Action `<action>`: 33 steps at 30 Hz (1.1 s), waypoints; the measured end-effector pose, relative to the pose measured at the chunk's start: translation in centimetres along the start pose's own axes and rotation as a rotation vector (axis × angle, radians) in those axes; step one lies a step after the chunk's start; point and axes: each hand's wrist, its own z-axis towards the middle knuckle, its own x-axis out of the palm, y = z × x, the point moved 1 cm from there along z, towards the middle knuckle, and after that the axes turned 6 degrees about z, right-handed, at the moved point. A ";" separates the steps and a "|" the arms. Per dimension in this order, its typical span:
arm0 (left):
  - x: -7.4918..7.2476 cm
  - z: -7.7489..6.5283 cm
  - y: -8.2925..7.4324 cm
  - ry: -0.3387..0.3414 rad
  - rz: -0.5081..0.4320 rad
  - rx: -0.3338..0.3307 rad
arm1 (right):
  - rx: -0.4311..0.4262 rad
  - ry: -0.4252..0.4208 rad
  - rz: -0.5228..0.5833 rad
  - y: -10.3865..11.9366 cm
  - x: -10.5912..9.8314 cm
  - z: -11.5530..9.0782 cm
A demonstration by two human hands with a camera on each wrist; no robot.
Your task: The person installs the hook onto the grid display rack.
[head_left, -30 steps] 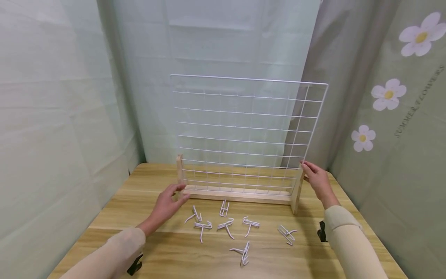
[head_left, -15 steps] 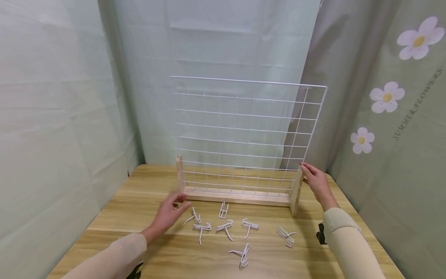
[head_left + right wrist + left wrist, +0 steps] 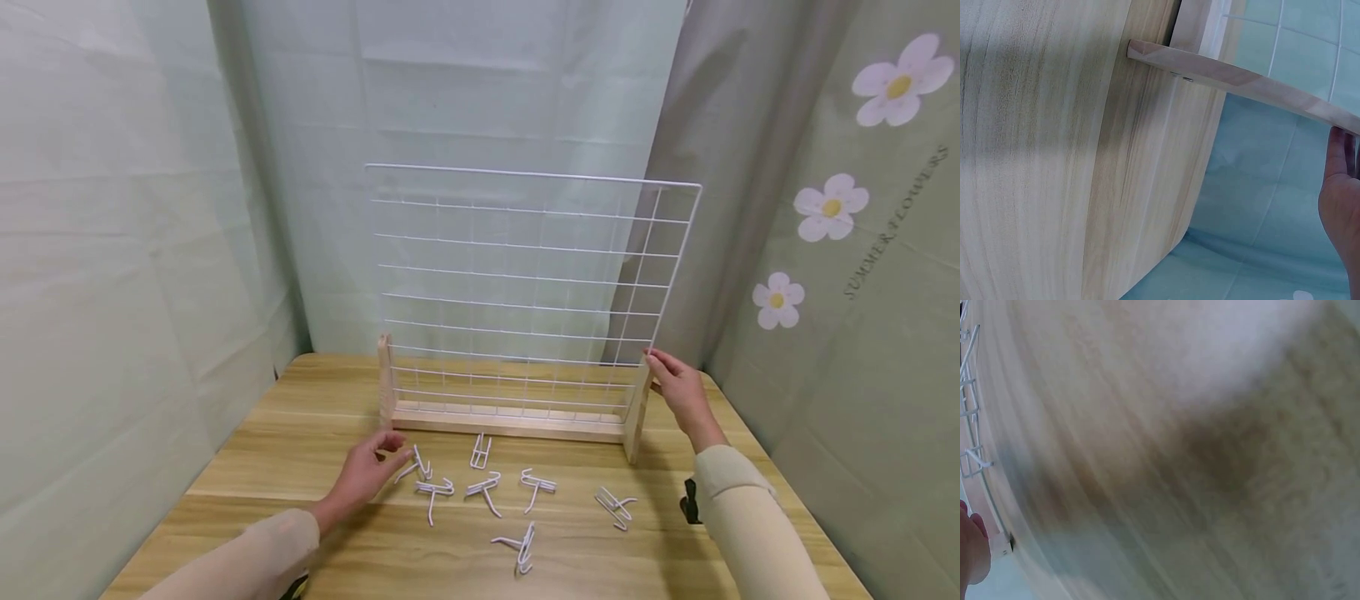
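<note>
A white wire grid panel (image 3: 517,267) stands upright in a light wooden stand (image 3: 510,425). My right hand (image 3: 684,400) pinches the top of the stand's right upright (image 3: 637,417), beside the grid's edge. In the right wrist view, fingers (image 3: 1336,153) meet that upright's outer face. My left hand (image 3: 363,471) is low over the table, its fingers loosely bent and holding nothing. Its thumb tip comes right beside the leftmost white wire hook (image 3: 422,462). The left wrist view shows only a part of the hand (image 3: 975,550) at its edge.
Several more white wire hooks lie on the wooden table (image 3: 247,483) in front of the stand, among them one hook near its base (image 3: 481,451), a front one (image 3: 525,550) and one at the right (image 3: 617,508). Pale curtains (image 3: 480,92) enclose the table behind and at both sides.
My left hand has come down and toward me, from the stand's left end to the leftmost hook. The right hand keeps its place at the right upright.
</note>
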 end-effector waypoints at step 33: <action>2.2 -1.0 2.0 0.009 -0.068 -0.060 | 0.010 -0.009 0.003 -0.2 -0.1 0.0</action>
